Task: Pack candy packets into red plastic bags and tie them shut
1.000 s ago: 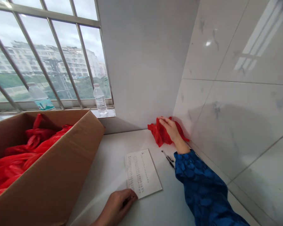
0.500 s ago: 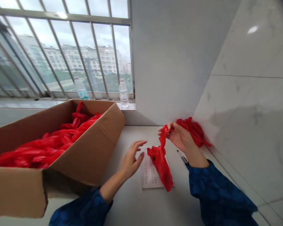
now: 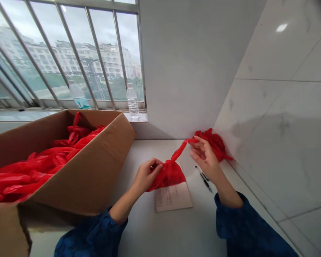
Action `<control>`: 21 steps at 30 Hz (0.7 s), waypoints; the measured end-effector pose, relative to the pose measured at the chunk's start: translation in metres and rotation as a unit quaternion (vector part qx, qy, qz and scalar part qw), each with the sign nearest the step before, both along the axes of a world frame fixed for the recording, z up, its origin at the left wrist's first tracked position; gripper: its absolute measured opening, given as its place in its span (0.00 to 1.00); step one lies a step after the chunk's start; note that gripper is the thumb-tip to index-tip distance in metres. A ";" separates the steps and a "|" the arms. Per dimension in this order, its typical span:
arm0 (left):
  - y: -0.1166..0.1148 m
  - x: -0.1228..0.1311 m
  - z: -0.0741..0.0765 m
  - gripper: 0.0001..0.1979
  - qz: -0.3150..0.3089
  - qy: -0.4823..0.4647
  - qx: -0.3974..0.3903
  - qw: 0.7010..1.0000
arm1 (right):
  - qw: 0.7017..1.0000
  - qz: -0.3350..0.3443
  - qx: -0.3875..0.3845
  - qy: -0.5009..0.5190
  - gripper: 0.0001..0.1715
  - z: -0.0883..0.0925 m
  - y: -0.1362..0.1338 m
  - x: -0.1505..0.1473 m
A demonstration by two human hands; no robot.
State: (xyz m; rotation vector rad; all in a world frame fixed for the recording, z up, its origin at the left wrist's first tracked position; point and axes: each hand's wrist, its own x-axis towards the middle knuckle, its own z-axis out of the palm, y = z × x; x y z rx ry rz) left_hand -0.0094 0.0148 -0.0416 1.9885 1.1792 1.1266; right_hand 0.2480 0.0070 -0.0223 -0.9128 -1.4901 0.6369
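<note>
Red plastic bag point(image 3: 173, 172) held between left hand point(image 3: 146, 174) and right hand point(image 3: 208, 161), over inscribed notepad point(image 3: 173, 198); cardboard box point(image 3: 81, 178) left, pen point(image 3: 205, 182) right.

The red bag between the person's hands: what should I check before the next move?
1. Left hand gripping the side of the red bag: ok.
2. Right hand holding the bag's narrow end: ok.
3. Notepad uncovered: not ok, the bag hides its upper part.
4. Pen clear of the bag: ok.
5. Narrow end clear of the red bundle by the wall: cannot tell, they overlap in this view.
6. Bag empty inside: cannot tell.
</note>
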 end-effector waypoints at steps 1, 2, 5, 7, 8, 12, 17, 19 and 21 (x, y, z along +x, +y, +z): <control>0.000 0.000 0.000 0.12 -0.001 -0.012 -0.013 1.000 | 0.999 -0.025 0.011 -0.030 0.34 -0.003 -0.003 -0.007; -0.001 0.001 0.000 0.13 -0.004 -0.024 -0.025 0.999 | 0.997 -0.040 0.016 -0.059 0.36 -0.006 -0.006 -0.014; -0.002 0.003 0.000 0.16 -0.022 -0.047 -0.055 0.997 | 0.990 -0.043 0.011 -0.133 0.43 -0.014 -0.011 -0.038; -0.003 0.004 0.000 0.17 -0.037 -0.053 -0.065 0.996 | 0.985 -0.034 0.011 -0.167 0.45 -0.019 -0.011 -0.048; -0.003 0.004 0.000 0.17 -0.043 -0.054 -0.066 0.995 | 0.984 -0.031 0.014 -0.177 0.44 -0.022 -0.009 -0.051; -0.002 0.001 0.006 0.15 -0.041 -0.047 -0.055 0.997 | 0.983 -0.012 0.013 -0.182 0.32 -0.027 -0.001 -0.045; -0.005 -0.001 0.013 0.13 -0.069 0.004 -0.013 0.998 | 0.972 0.017 0.025 -0.233 0.17 -0.025 -0.004 -0.040; -0.005 -0.001 0.013 0.13 -0.069 0.052 0.017 0.996 | 0.969 0.026 0.022 -0.246 0.14 -0.025 -0.005 -0.042; -0.002 -0.005 0.013 0.13 -0.041 0.089 0.041 0.994 | 0.971 0.031 0.011 -0.236 0.12 -0.024 -0.004 -0.040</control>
